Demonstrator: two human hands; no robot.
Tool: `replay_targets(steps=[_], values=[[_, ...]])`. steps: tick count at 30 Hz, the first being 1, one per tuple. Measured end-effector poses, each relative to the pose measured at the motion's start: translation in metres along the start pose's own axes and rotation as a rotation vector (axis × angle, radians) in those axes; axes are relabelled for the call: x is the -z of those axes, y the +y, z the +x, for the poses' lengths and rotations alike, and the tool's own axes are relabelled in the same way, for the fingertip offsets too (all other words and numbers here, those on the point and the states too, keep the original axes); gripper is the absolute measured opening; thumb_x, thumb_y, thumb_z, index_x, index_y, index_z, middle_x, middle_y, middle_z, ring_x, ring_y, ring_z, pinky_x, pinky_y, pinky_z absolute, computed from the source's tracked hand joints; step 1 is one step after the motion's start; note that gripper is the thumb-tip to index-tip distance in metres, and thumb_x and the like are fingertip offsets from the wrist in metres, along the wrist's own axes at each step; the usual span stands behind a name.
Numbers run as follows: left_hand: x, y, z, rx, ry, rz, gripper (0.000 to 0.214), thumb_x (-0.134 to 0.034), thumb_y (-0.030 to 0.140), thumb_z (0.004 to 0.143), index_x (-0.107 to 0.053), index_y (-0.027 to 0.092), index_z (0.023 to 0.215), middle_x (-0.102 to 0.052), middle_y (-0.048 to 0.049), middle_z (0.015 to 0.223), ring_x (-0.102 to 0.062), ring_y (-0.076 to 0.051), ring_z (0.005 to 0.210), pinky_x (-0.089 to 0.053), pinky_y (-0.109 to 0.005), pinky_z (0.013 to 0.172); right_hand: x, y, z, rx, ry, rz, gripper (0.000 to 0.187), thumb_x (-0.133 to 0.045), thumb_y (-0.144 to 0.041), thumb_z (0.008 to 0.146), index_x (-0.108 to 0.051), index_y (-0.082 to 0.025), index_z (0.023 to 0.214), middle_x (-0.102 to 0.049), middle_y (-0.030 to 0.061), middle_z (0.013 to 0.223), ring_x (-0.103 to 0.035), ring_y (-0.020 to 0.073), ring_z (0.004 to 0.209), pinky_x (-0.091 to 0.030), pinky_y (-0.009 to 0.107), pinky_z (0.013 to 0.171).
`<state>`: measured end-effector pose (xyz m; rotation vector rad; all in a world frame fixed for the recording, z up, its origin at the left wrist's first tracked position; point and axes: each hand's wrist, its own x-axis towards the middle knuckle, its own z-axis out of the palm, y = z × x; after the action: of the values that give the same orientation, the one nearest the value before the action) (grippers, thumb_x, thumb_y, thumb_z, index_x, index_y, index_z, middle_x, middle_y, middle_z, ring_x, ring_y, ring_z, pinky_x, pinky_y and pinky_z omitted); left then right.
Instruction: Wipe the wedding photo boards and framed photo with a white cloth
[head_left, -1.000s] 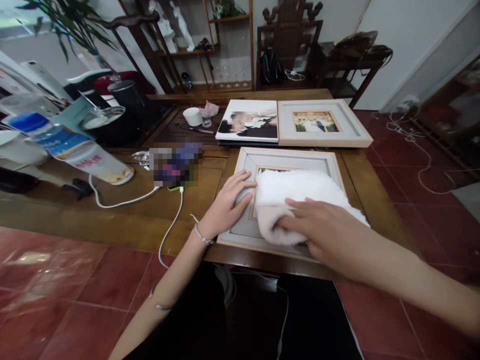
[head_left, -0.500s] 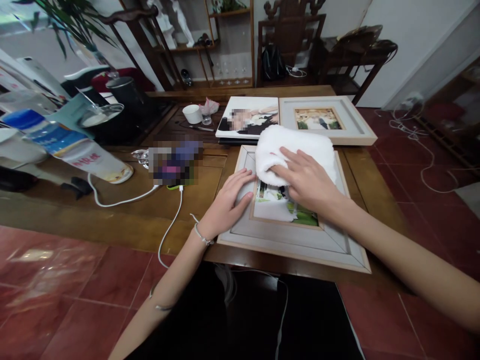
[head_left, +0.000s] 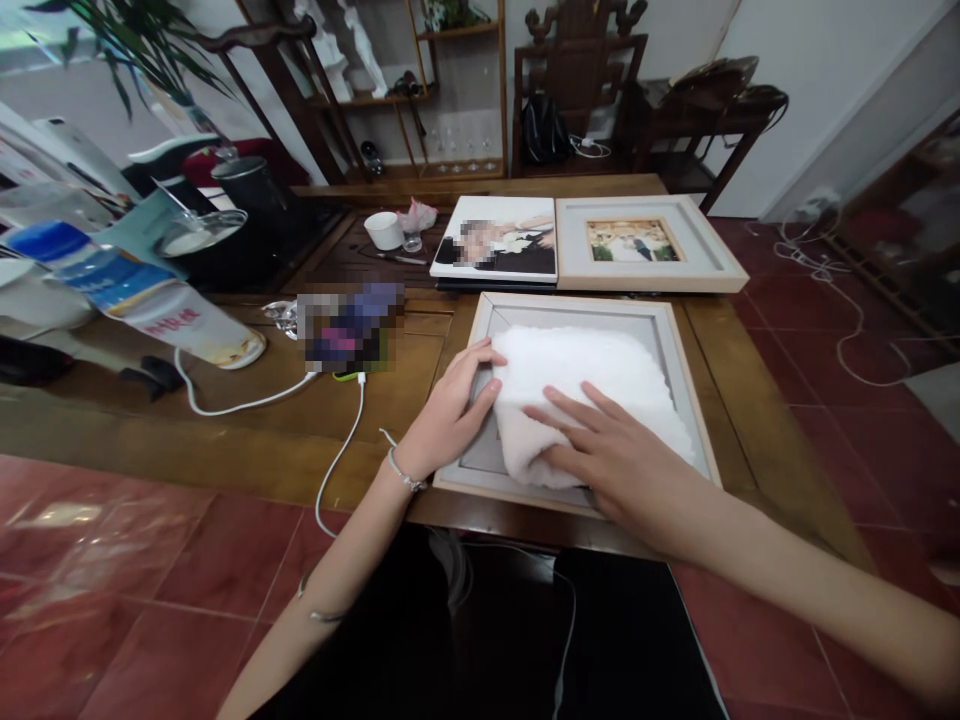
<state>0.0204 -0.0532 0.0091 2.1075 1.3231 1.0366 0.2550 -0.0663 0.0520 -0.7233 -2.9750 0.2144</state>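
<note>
A white fluffy towel (head_left: 585, 365) lies over the middle of a picture frame (head_left: 688, 370) with a pale wooden rim, hiding its picture. My right hand (head_left: 626, 450) holds the towel against the frame, fingers spread over it and one digit at a fold along the near edge. On the frame's left side rests my left hand (head_left: 454, 410), open, its fingertips near the towel's left edge. The frame lies flat at the table's near edge.
Behind are a second framed picture (head_left: 720, 250) and a white photo panel (head_left: 517, 235). To the left stand a white cup (head_left: 384, 230), a blue-capped bottle (head_left: 180, 310) and a pot (head_left: 202, 240). A white cable (head_left: 345, 455) hangs over the wooden table's (head_left: 405, 400) front edge.
My right hand has drawn the towel toward me, from the frame's far part over its middle, covering the picture. My left hand stays on the frame's left side.
</note>
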Motion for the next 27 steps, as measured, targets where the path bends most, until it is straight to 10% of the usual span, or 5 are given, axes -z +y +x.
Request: replay_targets(steps=[27], values=[[-0.001,-0.003,0.0,-0.042,0.0,0.048,0.035,-0.047,0.025,0.096,-0.05,0.021,0.131,-0.052,-0.0126,0.139,-0.039,-0.025,0.138,-0.032,-0.05,0.114,-0.009,0.06,0.027,-0.031,0.32,-0.173,0.06,-0.043,0.009,0.064,-0.059,-0.013,0.118,-0.057,0.0155,0.135,-0.044,0.032,0.132,-0.036,0.056,0.107]])
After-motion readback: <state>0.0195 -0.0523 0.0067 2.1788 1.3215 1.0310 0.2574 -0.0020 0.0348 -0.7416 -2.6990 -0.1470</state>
